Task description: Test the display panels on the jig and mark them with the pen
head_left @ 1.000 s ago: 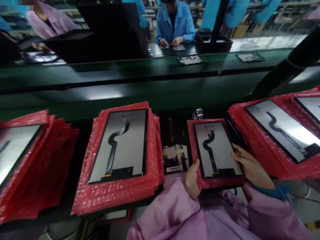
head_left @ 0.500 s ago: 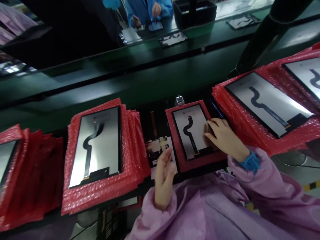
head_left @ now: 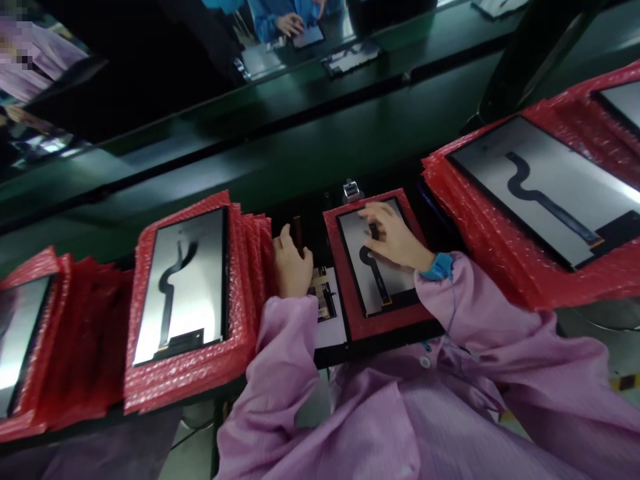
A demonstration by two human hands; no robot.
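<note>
In front of me a display panel (head_left: 400,283), grey back up, lies on a red pad (head_left: 357,320). A black, S-curved ribbon cable (head_left: 379,279) runs along it. My right hand (head_left: 395,239) is over the panel, thumb and index finger apart around the cable's upper end; whether they touch it I cannot tell. To the left, my left hand (head_left: 291,267) is open, fingers stretched forward and thumb apart, close to a thin brown strip (head_left: 298,233). Below that hand a white sheet with a printed board picture or parts (head_left: 327,303) is partly covered by my sleeve.
Red bubble-wrap bags (head_left: 253,267) are stacked at left with another panel (head_left: 183,287) on top. More bags (head_left: 465,220) and a panel (head_left: 545,187) lie at right. A metal counter (head_left: 351,191) sits behind the pad. Across the green bench (head_left: 280,153), a co-worker's hand (head_left: 290,25) handles a panel.
My right hand has moved left from the panel's right edge to the cable's upper end. My left hand has moved forward and left, toward the brown strip. The view has shifted slightly.
</note>
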